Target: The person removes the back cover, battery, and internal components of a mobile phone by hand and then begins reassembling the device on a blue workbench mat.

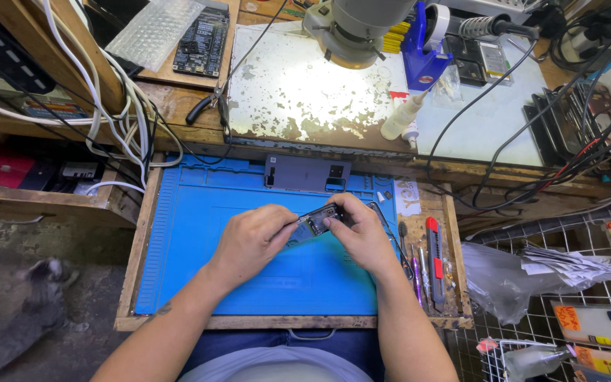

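Phone (314,223), seemingly opened, held over blue mat (199,233).

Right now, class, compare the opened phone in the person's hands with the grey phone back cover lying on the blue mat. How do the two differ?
1. The opened phone is held above the blue mat by the left hand and right hand; the grey back cover lies untouched at the mat's far edge.
2. The phone shows dark inner parts; the cover is plain grey with cut-outs.
3. The phone is tilted; the cover lies flat.

Both are oblong.
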The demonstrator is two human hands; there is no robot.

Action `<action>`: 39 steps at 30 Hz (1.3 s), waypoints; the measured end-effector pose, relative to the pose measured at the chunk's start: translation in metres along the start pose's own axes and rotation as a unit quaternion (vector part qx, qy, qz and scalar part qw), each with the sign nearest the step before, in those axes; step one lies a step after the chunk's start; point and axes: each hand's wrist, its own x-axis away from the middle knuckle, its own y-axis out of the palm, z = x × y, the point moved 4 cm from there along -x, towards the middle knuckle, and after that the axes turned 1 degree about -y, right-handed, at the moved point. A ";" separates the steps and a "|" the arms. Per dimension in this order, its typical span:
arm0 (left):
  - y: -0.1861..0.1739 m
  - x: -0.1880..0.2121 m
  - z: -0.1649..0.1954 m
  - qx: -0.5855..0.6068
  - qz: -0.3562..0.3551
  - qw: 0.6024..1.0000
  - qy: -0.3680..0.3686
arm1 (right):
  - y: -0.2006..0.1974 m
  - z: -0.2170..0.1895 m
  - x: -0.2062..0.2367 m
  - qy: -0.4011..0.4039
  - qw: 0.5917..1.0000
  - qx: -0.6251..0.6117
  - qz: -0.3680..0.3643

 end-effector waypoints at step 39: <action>0.006 0.006 0.008 -0.093 -0.013 0.991 0.100 | -0.001 -0.002 -0.004 -0.013 0.997 0.069 0.020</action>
